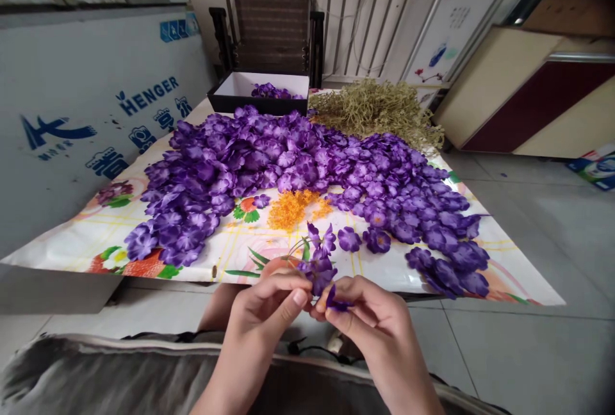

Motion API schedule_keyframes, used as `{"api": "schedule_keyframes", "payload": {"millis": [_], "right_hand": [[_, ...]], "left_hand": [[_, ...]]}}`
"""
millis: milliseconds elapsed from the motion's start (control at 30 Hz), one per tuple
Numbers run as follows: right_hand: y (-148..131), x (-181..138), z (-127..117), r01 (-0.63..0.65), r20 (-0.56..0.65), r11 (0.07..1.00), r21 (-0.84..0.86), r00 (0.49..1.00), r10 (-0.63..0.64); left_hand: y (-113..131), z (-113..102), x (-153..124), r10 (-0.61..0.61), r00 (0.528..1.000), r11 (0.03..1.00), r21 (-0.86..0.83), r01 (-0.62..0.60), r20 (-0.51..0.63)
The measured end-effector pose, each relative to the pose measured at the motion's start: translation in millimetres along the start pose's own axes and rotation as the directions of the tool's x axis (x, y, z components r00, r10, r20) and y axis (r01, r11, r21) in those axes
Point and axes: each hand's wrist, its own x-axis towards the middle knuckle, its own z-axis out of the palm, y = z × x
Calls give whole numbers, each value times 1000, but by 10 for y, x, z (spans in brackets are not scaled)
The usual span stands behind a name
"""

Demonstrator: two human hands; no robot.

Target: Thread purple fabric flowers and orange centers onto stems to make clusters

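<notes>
My left hand (267, 312) is pinched around a thin green sprig (318, 255) that carries a few purple fabric flowers at its tip. My right hand (369, 312) pinches a single loose purple flower (336, 303) right beside the sprig, fingertips of both hands almost touching. Both hands hover just in front of the near edge of a low table covered with a flowered cloth (240, 248). A wide arc of loose purple flowers (288, 159) lies heaped on the cloth. A small pile of orange flower centres (294, 207) sits in the middle of that arc.
A black box (225, 100) with more purple flowers stands at the table's far end, before a dark chair (270, 24). A heap of pale green sprigs (379, 110) lies at the far right. A white chest freezer (86, 107) flanks the left; tiled floor (538, 235) lies to the right.
</notes>
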Motion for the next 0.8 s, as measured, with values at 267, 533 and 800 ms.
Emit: {"api": "schedule_keyframes", "payload": {"millis": [267,533,800], "right_hand": [[14,3,39,440,129,855,-274,898,-420],[49,-68,128,561,117,631,-536,789,-603],[60,-94,149,513,131,586,-627,811,-570]], "left_hand": [[13,36,42,-309,949,892,-365,266,-63],[4,31,46,-404,915,807,-464,365,17],[-9,17,25,-465,885,771,-491,406,3]]}}
